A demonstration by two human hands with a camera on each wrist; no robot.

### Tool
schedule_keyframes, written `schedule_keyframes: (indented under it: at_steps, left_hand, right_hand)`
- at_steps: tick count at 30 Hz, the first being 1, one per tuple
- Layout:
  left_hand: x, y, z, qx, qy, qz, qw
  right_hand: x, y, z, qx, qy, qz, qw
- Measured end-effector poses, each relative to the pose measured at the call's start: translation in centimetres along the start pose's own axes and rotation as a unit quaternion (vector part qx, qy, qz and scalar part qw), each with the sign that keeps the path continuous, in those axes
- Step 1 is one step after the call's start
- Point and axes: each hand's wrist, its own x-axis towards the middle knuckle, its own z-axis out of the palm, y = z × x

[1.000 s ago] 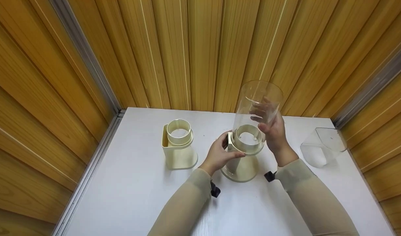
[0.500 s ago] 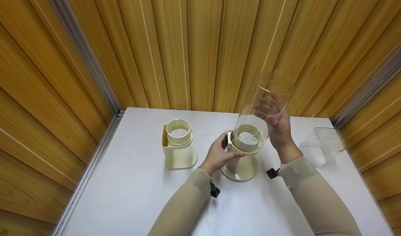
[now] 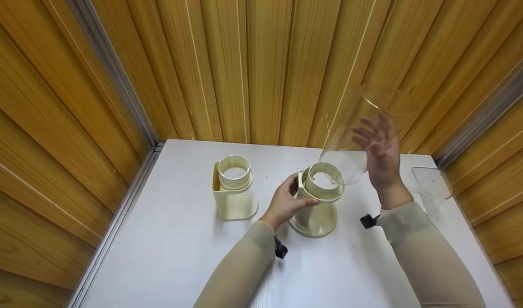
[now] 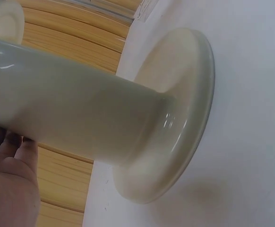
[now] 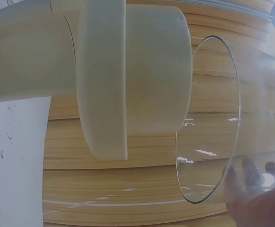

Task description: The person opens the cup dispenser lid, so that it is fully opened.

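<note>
A cream pedestal stand [image 3: 312, 220] with a round base stands upright on the table, a short ring collar [image 3: 325, 191] at its top. My left hand [image 3: 283, 204] grips the stand just below that collar, with the thumb across the front. Up and to the right, my right hand [image 3: 384, 160] holds a clear open-ended cylinder [image 3: 344, 128], which leans to the right. In the right wrist view, the lower rim of the cylinder [image 5: 239, 109] is off the collar [image 5: 158, 71], close to its end. The left wrist view shows the stand's column [image 4: 81, 99] beside my left fingers [image 4: 26, 153].
A second cream stand [image 3: 237, 208], with a side pocket [image 3: 215, 177] and a ring top, is on the left of the white table [image 3: 171, 256]. A clear rounded container [image 3: 432, 182] lies near the right edge. Wood-panelled walls [image 3: 265, 72] enclose the table.
My right hand has moved up and right with the clear cylinder, which has come off the collar and tilts more. My left hand has stayed on the stand.
</note>
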Motion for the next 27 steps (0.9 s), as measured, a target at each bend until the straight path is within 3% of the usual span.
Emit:
schedule_keyframes:
  at_steps: [7, 14, 27]
  left_hand:
    - [-0.2, 0.0, 0.0, 0.013, 0.004, -0.006, 0.9999]
    - [-0.3, 0.0, 0.0, 0.008, 0.005, -0.018, 0.9998]
    - [0.2, -0.5, 0.1, -0.005, 0.003, -0.023, 0.9997]
  right_hand:
    - [0.9, -0.3, -0.4, 0.004, 0.024, -0.025, 0.999]
    - [1.4, 0.2, -1.6, 0.001, 0.092, -0.046, 0.995]
    - [1.7, 1.7, -5.5, -0.083, 0.164, -0.022, 0.983]
